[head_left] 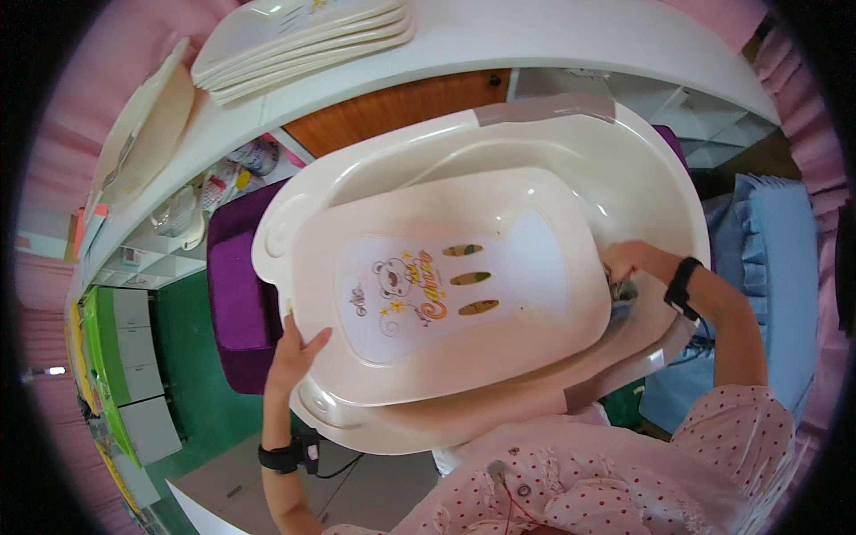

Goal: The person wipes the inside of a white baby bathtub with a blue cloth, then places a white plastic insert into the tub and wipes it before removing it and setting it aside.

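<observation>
A large cream plastic baby bathtub (624,160) rests on a purple stool in front of me. Inside it lies a cream bath support insert (499,223) with a bear drawing and three oval slots, tilted across the tub. My left hand (294,352) grips the insert's near-left edge, thumb on top. My right hand (629,263) reaches inside the tub at the insert's right end, fingers curled around a small dark object that I cannot make out. Both wrists carry black bands.
A stack of cream inserts (303,40) lies on the white counter (499,40) at the back, with another cream piece (147,134) to its left. The purple stool (236,294) sits under the tub. Blue stacked sheets (776,259) stand right. White shelves and green floor lie left.
</observation>
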Demonstrator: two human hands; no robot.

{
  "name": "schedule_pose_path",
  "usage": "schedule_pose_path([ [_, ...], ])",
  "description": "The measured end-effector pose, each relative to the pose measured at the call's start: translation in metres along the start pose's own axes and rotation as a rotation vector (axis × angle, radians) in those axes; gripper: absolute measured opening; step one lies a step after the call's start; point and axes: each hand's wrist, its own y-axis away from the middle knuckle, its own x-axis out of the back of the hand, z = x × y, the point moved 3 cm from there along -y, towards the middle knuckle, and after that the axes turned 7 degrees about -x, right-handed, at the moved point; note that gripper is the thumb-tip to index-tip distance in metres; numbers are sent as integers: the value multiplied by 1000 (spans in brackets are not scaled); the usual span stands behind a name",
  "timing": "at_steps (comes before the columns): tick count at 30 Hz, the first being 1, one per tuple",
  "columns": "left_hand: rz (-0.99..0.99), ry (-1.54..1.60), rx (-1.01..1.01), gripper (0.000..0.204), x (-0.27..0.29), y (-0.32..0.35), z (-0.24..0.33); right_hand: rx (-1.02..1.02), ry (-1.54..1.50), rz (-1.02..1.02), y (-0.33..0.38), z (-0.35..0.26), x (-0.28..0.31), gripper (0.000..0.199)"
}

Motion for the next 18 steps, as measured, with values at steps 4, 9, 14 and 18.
schedule_pose_path([
  [4,-63,-29,15,58,0,-2,1,-1,258,570,7,31,44,16],
  [9,-27,-259,67,53,-2,-3,7,-123,144,814,76,38,120,23],
  [14,25,-169,-12,50,-4,-2,7,194,-99,1024,90,-21,130,19],
  [18,9,-202,16,49,-5,-4,9,588,-48,1068,74,-88,84,42],
])
